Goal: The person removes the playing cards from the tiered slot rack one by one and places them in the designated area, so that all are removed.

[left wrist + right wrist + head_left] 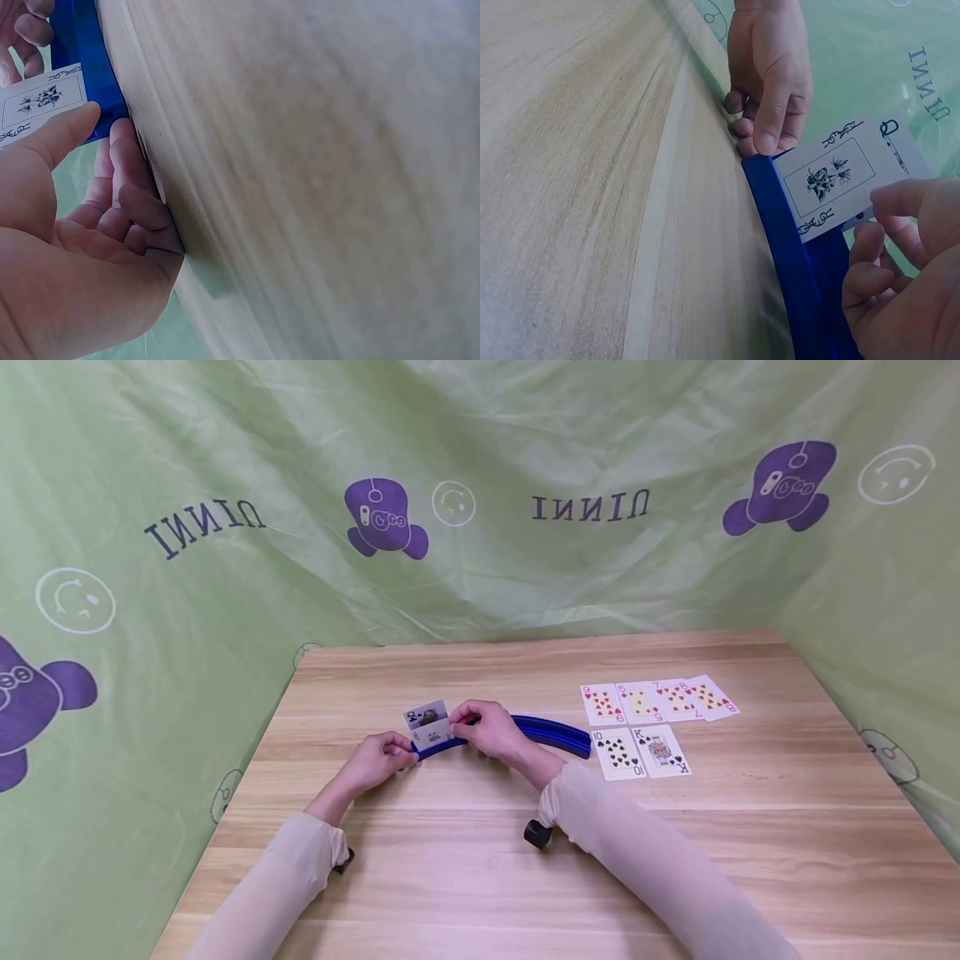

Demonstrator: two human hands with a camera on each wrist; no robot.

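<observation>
A curved blue card holder (555,734) lies on the table. At its left end a black-and-white joker card (829,178) stands in front of a queen card (424,715), both leaning back. My left hand (372,762) grips that end of the holder, thumb on the near side and fingertips by the end, as the left wrist view shows. My right hand (491,731) pinches the joker's right edge between thumb and fingers. The rest of the holder curves away behind the right hand, which hides part of it.
Right of the holder, several red-suited cards (602,704) lie face up in a row on the wooden table (420,852). Below them lie a ten of spades (618,754) and a king of spades (661,752). A green printed curtain (480,585) surrounds the table's back and sides.
</observation>
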